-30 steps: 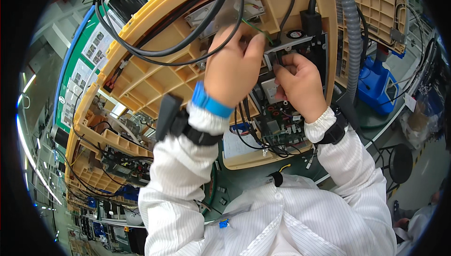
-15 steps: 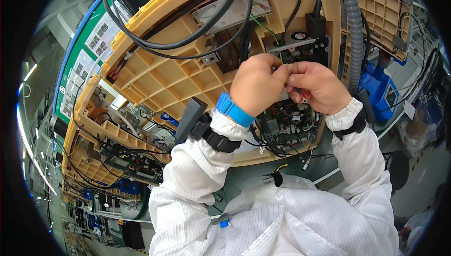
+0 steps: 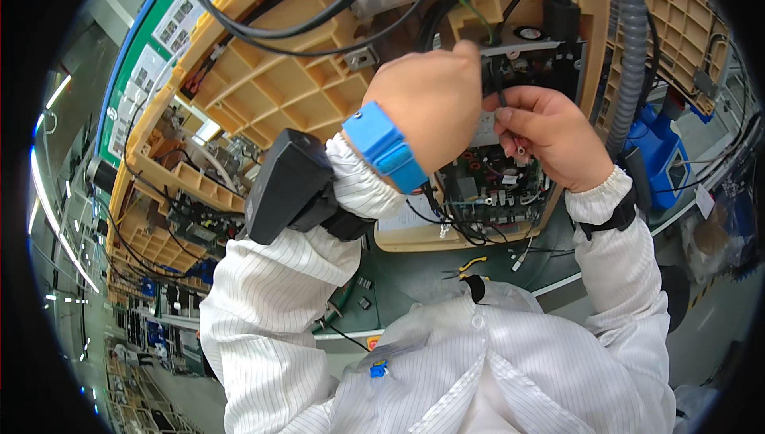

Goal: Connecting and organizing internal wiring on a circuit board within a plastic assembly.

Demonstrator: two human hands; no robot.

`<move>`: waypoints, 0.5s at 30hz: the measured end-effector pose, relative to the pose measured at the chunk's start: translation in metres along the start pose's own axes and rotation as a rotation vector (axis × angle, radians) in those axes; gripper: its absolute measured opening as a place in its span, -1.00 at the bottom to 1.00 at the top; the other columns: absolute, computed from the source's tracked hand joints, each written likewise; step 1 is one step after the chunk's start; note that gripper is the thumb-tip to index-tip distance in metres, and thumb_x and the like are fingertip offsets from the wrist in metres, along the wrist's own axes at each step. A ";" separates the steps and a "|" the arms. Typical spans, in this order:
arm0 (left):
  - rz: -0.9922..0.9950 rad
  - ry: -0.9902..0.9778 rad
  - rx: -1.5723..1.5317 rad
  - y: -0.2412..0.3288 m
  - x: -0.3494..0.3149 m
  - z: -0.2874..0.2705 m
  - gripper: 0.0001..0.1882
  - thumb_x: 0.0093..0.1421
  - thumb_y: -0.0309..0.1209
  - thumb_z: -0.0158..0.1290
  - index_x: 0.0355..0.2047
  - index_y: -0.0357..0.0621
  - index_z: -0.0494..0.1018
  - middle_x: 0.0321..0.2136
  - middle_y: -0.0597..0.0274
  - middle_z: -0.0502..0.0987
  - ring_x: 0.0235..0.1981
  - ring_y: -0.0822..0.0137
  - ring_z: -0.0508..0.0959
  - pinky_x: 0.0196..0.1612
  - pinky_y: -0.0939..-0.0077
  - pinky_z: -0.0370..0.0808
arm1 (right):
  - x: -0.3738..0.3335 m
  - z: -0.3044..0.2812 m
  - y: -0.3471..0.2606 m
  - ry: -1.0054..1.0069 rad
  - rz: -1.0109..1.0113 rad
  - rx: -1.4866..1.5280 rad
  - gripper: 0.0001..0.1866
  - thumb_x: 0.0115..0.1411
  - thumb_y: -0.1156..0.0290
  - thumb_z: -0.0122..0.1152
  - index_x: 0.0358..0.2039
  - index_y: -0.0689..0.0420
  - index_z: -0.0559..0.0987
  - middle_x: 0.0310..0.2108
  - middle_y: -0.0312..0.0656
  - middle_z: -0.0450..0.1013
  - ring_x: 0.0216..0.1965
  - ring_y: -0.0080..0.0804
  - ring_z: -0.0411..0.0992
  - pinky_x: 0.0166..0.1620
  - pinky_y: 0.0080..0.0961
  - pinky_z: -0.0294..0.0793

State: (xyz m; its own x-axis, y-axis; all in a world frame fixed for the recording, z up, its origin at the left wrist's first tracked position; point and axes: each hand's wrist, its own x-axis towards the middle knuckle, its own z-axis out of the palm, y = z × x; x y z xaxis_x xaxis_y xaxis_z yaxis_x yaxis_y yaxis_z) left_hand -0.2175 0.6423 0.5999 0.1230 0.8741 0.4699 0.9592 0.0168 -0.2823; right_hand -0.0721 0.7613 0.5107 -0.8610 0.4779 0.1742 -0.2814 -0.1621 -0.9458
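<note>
My right hand (image 3: pixel 550 135) pinches a thin black cable (image 3: pixel 500 87) between thumb and fingers. Under those fingers a small metal ring terminal (image 3: pixel 520 149) pokes out. Beside it, on the left, is my left hand (image 3: pixel 426 107), back turned up, wearing a blue wrist strap (image 3: pixel 384 147); its fingers are mostly hidden and blurred. Both hands hover over a green circuit board (image 3: pixel 494 191) fitted inside a tan ribbed housing (image 3: pixel 279 103). A green-yellow wire (image 3: pixel 476 13) runs down behind my left hand.
Thick black cables (image 3: pixel 295 27) loop across the upper housing. A grey corrugated hose (image 3: pixel 631 59) passes on the right, near a blue device (image 3: pixel 657 147). Yellow-handled pliers (image 3: pixel 472 264) lie on the green table (image 3: pixel 418 274). More tan housings stand to the left and far right.
My left hand has moved away from my right hand's fingertips, turning and rising. The right hand keeps its pinch, with the black cable now showing above it. The whole view has shifted slightly.
</note>
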 end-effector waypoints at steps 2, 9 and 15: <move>-0.030 -0.003 0.033 0.004 0.003 0.001 -0.83 0.12 -0.46 0.09 -0.31 -0.31 0.42 -0.55 -0.21 0.57 -0.45 -0.20 0.62 -0.39 0.03 0.57 | 0.004 -0.006 0.007 -0.002 -0.024 0.005 -0.76 0.32 0.46 0.14 -0.06 0.31 0.57 -0.44 -0.35 0.49 -0.52 -0.70 0.39 -0.47 -0.75 0.32; 0.027 0.117 0.038 0.002 0.019 0.006 -0.86 0.07 -0.48 0.14 -0.39 -0.34 0.54 -0.40 -0.09 0.65 -0.38 -0.03 0.70 -0.33 0.29 0.65 | -0.001 -0.005 0.010 0.057 0.027 -0.015 -0.68 0.36 0.35 0.10 0.02 0.27 0.54 -0.33 -0.30 0.49 -0.36 -0.52 0.52 -0.35 -0.64 0.42; 0.059 0.345 -0.005 -0.002 -0.002 0.009 -0.89 0.03 -0.49 0.15 -0.43 -0.29 0.57 -0.38 -0.14 0.64 -0.33 -0.04 0.69 -0.26 0.21 0.63 | 0.006 -0.010 0.029 -0.078 -0.041 0.036 -0.62 0.39 0.35 0.05 0.12 0.29 0.48 -0.23 -0.24 0.50 -0.29 -0.46 0.53 -0.31 -0.57 0.44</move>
State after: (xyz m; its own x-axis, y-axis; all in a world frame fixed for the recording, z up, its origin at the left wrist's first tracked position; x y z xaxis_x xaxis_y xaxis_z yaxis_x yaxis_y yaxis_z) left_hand -0.2218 0.6445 0.5921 0.2558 0.6581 0.7081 0.9491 -0.0316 -0.3135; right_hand -0.0812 0.7680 0.4812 -0.8784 0.4163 0.2346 -0.3309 -0.1758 -0.9271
